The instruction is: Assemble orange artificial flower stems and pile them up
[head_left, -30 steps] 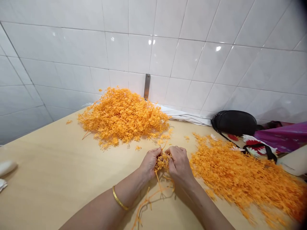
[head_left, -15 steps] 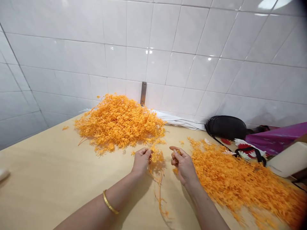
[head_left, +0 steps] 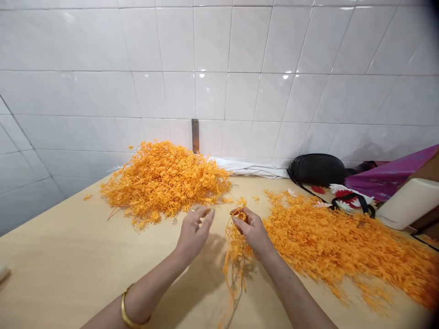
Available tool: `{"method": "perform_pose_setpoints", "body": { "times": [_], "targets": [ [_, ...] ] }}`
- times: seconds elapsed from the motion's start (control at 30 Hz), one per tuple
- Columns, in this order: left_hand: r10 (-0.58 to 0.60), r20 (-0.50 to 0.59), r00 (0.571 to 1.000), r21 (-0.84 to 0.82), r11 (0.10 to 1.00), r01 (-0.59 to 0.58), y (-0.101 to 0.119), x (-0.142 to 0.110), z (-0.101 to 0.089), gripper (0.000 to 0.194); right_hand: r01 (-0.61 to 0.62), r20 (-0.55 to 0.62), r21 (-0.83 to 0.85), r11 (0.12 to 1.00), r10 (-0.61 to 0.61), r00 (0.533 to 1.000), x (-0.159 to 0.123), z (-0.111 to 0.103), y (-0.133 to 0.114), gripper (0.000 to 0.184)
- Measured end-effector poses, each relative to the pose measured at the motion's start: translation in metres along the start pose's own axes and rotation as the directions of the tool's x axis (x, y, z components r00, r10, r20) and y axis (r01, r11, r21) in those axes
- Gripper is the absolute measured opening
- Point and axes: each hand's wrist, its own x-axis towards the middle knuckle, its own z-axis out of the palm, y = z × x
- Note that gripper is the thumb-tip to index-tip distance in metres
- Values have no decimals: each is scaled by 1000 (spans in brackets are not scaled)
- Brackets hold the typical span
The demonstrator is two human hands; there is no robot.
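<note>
My right hand pinches a sprig of small orange artificial flowers near its top. Thin orange stems trail from that sprig down toward the near side of the table. My left hand is just to the left, apart from the sprig, its thumb and fingers parted with nothing seen between them. Behind my left hand lies a large heap of orange flower sprigs. A second, flatter spread of orange sprigs covers the table beside my right forearm.
The pale wooden table meets a white tiled wall with a metal bracket. White cloth lies along the wall. At right are a black bag, red and white flowers, purple material and a cream container.
The sprig has passed from my left hand to my right, which has moved left. My left hand has let go and drawn a little leftward. The camera view has shifted.
</note>
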Motion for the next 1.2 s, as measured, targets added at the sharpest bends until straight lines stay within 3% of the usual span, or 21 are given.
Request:
{"method": "perform_pose_setpoints", "body": {
  "times": [0.07,0.13,0.23,0.3,0.33,0.57,0.73,0.83,0.97,1.07,1.2],
  "targets": [
    [-32,-1,999,11,999,32,4,8,1,10,1,94,-10,1000,0,996,-2,-1,-3,12],
    [-131,87,988,-19,991,133,4,13,5,9,1,188,0,1000,-1,982,-5,1,-6,11],
    [-325,302,896,-171,906,387,-4,11,15,12,-7,232,36,999,-1,973,-8,5,-6,15],
    [-405,339,849,-245,833,496,-12,7,20,12,-20,202,49,999,10,979,-7,6,-1,22],
    [-428,316,847,-267,816,513,-16,6,21,10,-24,181,40,999,16,983,-5,6,2,25],
    [-417,148,897,-350,826,442,-36,2,20,7,-39,74,-64,997,44,996,4,1,18,32],
    [-480,238,845,-440,722,534,-36,-5,22,11,-24,163,-16,1000,27,986,5,4,24,23],
    [-503,255,826,-437,702,562,-34,-6,22,17,2,133,-54,999,5,991,7,3,27,28],
    [-477,274,835,-341,763,548,-31,-6,21,17,77,21,-229,970,-75,997,8,1,24,32],
    [-410,283,867,-214,854,473,-27,-5,22,17,97,-114,-360,928,-147,983,7,2,19,32],
    [-315,247,916,-109,931,350,-23,0,24,18,64,-260,-409,910,-184,948,8,7,17,32]
  ]
}}
